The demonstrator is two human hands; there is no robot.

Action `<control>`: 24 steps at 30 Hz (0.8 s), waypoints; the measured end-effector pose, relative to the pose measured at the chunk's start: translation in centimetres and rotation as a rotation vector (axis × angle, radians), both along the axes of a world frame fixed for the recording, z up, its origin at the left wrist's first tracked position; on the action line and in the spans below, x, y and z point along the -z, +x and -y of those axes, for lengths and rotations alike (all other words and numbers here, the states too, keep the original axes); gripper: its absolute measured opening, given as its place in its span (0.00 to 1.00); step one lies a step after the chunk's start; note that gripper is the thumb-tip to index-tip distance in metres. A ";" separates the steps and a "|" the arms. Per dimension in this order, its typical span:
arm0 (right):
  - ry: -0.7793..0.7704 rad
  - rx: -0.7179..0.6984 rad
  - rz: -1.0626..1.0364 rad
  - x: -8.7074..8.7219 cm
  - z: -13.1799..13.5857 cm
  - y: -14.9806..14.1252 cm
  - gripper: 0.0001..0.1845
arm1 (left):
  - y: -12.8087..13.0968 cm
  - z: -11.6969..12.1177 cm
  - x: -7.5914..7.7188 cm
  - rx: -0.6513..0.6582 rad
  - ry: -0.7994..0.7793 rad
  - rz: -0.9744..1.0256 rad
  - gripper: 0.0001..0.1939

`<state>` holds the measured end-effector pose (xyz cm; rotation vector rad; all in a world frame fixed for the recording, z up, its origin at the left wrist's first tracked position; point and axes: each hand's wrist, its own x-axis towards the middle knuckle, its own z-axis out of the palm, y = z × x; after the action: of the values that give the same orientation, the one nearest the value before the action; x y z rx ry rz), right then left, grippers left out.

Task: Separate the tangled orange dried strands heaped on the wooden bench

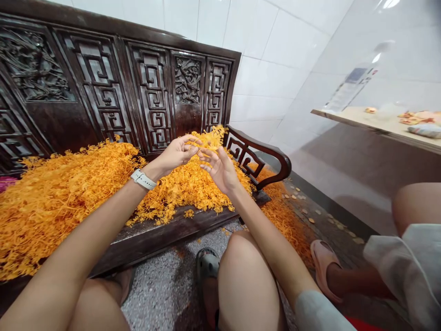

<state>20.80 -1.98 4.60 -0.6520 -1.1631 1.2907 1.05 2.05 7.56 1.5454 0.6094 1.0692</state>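
A large heap of thin orange strands [65,193], possibly dried cordyceps flowers, covers the bench seat. Above its middle, my left hand [174,154], with a white watch [143,179] on the wrist, pinches a loose tuft of strands [208,140] in its fingertips. My right hand [220,171] lies palm up just beside it, fingers apart and curled. It touches the tuft's lower edge at most, and nothing shows held in it. The strands under both hands hide part of the seat.
The dark carved wooden bench [165,234] has a lattice back and a curved armrest [258,154]. Orange strands spill onto the speckled floor [161,285]. To the right sits a person, with a bare knee [416,207] and pink slipper [324,271]. A wooden shelf [379,122] holds small items.
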 end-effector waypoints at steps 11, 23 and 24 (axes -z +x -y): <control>-0.007 0.122 -0.115 -0.1 0.3 0.0 0.26 | 0.6 0.3 0.1 -0.125 0.001 -0.039 0.10; -0.036 0.230 0.025 0.2 -0.3 -0.3 0.16 | 0.5 1.6 -1.1 -0.013 -0.049 -0.029 0.25; -0.038 0.227 0.042 0.3 -0.3 -0.2 0.15 | 0.5 1.6 -1.0 -0.044 0.010 -0.057 0.24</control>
<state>20.57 -1.68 4.35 -0.8182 -1.0674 1.1129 1.58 0.50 8.55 1.5823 0.6809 1.0653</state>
